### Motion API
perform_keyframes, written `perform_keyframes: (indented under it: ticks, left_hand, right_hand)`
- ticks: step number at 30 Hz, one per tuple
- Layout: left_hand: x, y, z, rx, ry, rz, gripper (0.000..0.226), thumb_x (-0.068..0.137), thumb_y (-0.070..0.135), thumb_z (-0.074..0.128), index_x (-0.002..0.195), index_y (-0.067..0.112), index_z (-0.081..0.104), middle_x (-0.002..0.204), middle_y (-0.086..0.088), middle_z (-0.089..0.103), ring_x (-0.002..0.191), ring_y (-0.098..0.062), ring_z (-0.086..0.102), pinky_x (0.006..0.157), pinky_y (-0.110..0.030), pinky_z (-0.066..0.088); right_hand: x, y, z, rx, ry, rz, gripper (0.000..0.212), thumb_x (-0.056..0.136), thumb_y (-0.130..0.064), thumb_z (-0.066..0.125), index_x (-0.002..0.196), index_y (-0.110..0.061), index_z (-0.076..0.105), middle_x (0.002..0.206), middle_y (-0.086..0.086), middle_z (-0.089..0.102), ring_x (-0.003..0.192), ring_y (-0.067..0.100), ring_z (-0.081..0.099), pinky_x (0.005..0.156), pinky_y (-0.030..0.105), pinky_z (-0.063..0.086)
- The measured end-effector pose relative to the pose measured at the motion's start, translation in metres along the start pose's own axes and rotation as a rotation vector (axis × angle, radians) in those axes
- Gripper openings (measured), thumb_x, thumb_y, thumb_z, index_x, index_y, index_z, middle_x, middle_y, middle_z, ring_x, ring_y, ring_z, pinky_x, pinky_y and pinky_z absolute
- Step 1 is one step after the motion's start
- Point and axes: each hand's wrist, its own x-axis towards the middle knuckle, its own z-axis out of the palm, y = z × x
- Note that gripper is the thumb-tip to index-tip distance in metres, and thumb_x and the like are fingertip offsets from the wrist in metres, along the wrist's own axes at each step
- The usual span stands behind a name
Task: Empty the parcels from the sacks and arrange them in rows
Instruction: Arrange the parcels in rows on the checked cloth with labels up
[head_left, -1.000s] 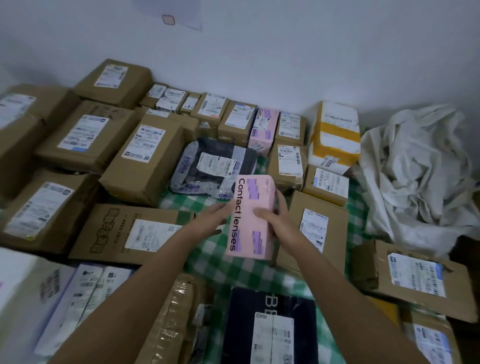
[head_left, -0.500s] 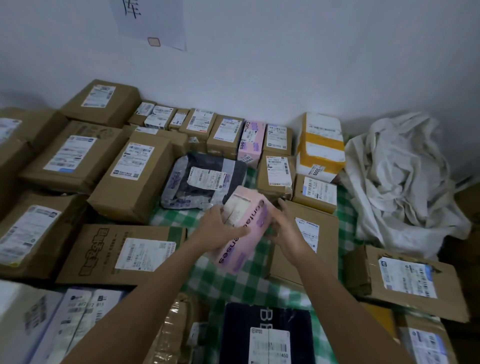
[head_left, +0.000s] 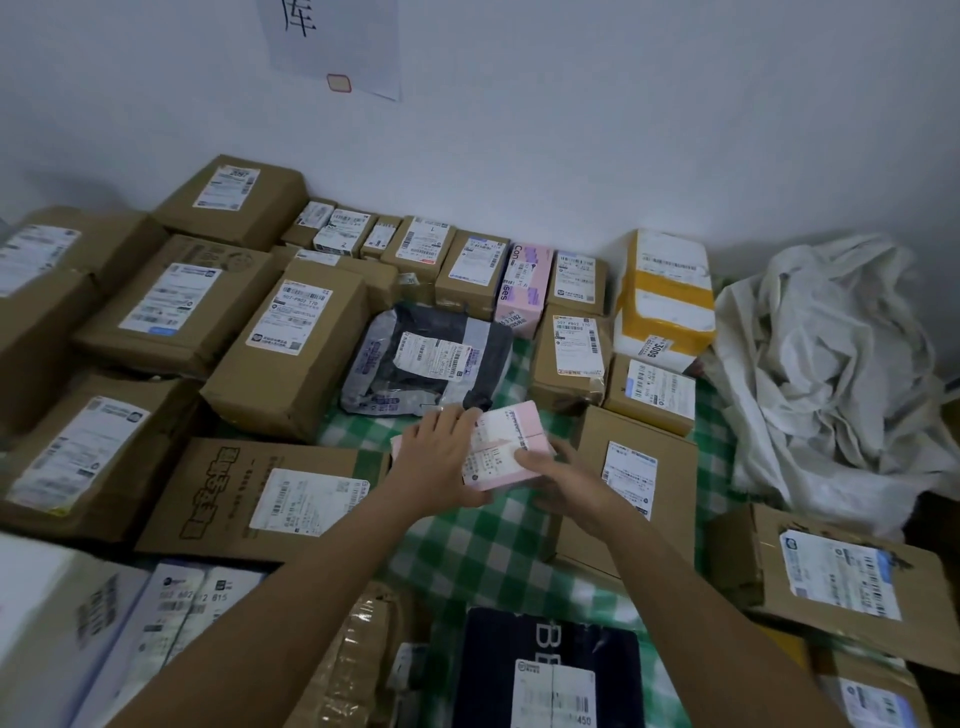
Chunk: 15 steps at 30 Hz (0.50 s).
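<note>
Nearest to me, a dark navy parcel (head_left: 550, 670) is lying label-up at the near edge of the green checked cloth (head_left: 467, 551), with a tape-wrapped bundle (head_left: 353, 670) just beside it on the left. I cannot tell what surface lies under the cloth.

Just beyond, I am holding the pink contact-lens box (head_left: 506, 447) over the open patch of cloth near the middle. My left hand (head_left: 441, 462) is lying across its top and left end, fingers curled over the far edge, while my right hand (head_left: 561, 483) is gripping its near right corner, thumb on the label. The shipping label is facing up, I judge so that it reads like the others. Whether the box is already touching the cloth, I cannot tell.

The gap it is going into sits between the flat printed carton (head_left: 260, 499) on the left and the brown box (head_left: 631, 483) on the right, so I think the two-handed hold is for squaring it to their edges.

Farther off, the grey poly mailer (head_left: 431, 364) is lying behind the gap, and a second pink box (head_left: 522, 288) is standing in the row of small cartons along the wall. At the far right, a crumpled white sack (head_left: 831, 374) is slumped, looking emptied.
</note>
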Motion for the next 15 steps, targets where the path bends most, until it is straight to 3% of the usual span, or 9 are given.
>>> perform_keyframes:
  ticks: [2,5,11,15]
  left_hand:
    - [-0.001,-0.004,0.003,-0.019,-0.026,0.028,0.108,0.070,0.069,0.064,0.149,0.017,0.012,0.147,-0.001,0.025,0.132,-0.022,0.026,0.111,-0.041,0.024]
    - [-0.001,-0.008,0.009,0.009,-0.095,0.006,0.112,0.072,0.067,0.063,0.152,0.016,0.004,0.151,-0.002,0.021,0.137,-0.023,0.022,0.115,-0.042,0.017]
    - [0.011,-0.020,0.008,0.044,-0.121,-0.042,0.109,0.069,0.064,0.069,0.149,0.017,0.012,0.145,-0.002,0.027,0.133,-0.023,0.026,0.113,-0.044,0.027]
    - [0.016,-0.018,0.000,-0.085,-0.232,-0.078,0.113,0.065,0.079,0.059,0.148,0.018,0.013,0.143,-0.006,0.031,0.129,-0.025,0.035,0.104,-0.045,0.039]
  right_hand:
    - [0.002,0.003,-0.001,-0.010,-0.003,0.012,0.088,0.066,-0.040,0.080,0.140,-0.024,0.034,0.123,0.005,0.061,0.107,0.024,0.062,0.086,0.037,0.054]
    - [0.005,0.006,-0.003,0.031,0.024,0.018,0.079,0.075,-0.033,0.077,0.140,-0.020,0.034,0.120,0.006,0.063,0.104,0.024,0.064,0.085,0.037,0.055]
    - [0.014,0.006,-0.004,-0.002,0.076,0.007,0.080,0.074,-0.041,0.077,0.139,-0.022,0.035,0.127,0.006,0.058,0.110,0.025,0.060,0.100,0.048,0.048]
    - [0.021,-0.016,-0.006,0.031,0.128,-0.055,0.051,0.087,-0.031,0.068,0.132,-0.020,0.046,0.114,0.005,0.066,0.103,0.023,0.064,0.087,0.043,0.055]
